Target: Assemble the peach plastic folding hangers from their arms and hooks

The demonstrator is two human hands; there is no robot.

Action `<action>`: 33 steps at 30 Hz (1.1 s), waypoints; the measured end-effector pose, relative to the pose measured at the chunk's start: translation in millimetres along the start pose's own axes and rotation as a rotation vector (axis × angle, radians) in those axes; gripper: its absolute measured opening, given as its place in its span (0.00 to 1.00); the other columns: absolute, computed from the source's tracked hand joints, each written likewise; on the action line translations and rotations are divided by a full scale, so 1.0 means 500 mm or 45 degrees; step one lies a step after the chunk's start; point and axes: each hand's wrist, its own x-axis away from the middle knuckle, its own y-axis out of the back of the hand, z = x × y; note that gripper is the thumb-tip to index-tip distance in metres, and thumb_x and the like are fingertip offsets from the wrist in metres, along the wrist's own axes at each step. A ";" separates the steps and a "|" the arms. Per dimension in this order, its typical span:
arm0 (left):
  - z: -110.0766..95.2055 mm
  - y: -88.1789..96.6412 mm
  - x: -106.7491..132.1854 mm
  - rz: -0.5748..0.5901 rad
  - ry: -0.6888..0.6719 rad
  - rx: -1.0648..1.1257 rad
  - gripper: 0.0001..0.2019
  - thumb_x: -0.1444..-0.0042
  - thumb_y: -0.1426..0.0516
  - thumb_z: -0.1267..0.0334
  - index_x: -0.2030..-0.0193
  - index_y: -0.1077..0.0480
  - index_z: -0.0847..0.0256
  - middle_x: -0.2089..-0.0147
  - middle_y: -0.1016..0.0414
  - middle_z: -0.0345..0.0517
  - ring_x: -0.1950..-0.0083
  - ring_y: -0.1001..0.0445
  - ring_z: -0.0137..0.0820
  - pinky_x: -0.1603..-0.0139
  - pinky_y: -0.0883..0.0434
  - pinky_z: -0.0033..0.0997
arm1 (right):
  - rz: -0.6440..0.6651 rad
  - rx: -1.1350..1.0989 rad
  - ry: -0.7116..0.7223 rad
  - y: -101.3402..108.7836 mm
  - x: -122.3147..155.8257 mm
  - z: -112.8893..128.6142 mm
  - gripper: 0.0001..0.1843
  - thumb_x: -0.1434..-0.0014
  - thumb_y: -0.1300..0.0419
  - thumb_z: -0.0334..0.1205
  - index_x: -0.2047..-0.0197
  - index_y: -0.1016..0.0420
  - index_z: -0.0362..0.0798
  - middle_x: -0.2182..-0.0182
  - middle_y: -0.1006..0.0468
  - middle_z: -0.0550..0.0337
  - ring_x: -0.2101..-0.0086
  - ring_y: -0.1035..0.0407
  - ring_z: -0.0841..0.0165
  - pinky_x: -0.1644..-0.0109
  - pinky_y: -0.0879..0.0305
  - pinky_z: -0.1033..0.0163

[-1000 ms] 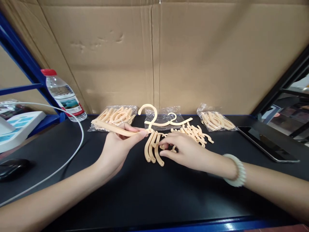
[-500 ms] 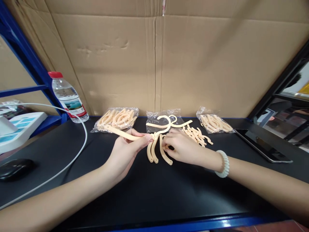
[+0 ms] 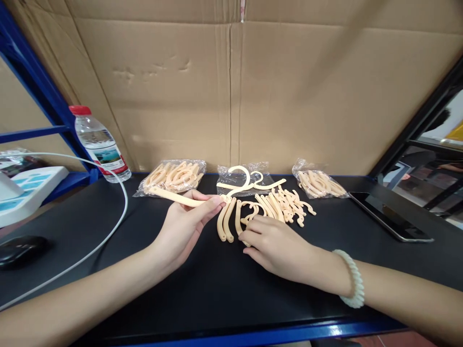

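My left hand (image 3: 188,224) pinches a part-built cream plastic hanger, thumb and fingers closed at its joint. One hanger arm (image 3: 173,197) points left from the grip, and a hook (image 3: 247,179) curves up to the right. My right hand (image 3: 280,246) is lowered to the table, its fingers closed around the lower end of a loose hanger arm (image 3: 238,216); the fingertips are partly hidden. Just left of it lie further loose arms (image 3: 227,224). More arms (image 3: 271,207) and a heap of small hooks (image 3: 294,207) lie behind my right hand.
A hanger with its arms spread (image 3: 271,186) lies on a clear bag at the back. Bagged parts stand left (image 3: 173,177) and right (image 3: 320,184). A tablet (image 3: 390,217) is at right; a water bottle (image 3: 101,149), white cable (image 3: 125,207) and mouse (image 3: 23,250) are at left.
My right hand has moved down and slightly toward me, from the top of the loose hanger arm to its lower end. My left hand still holds the part-built hanger.
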 end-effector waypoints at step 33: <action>0.019 -0.042 0.062 0.503 0.434 -0.477 0.09 0.53 0.32 0.63 0.66 0.22 0.63 0.70 0.21 0.45 0.70 0.23 0.29 0.66 0.26 0.24 | -0.445 -1.677 -0.593 0.017 0.041 -0.034 0.13 0.43 0.35 0.47 0.63 0.26 0.46 0.76 0.26 0.63 0.79 0.34 0.76 0.76 0.34 0.69</action>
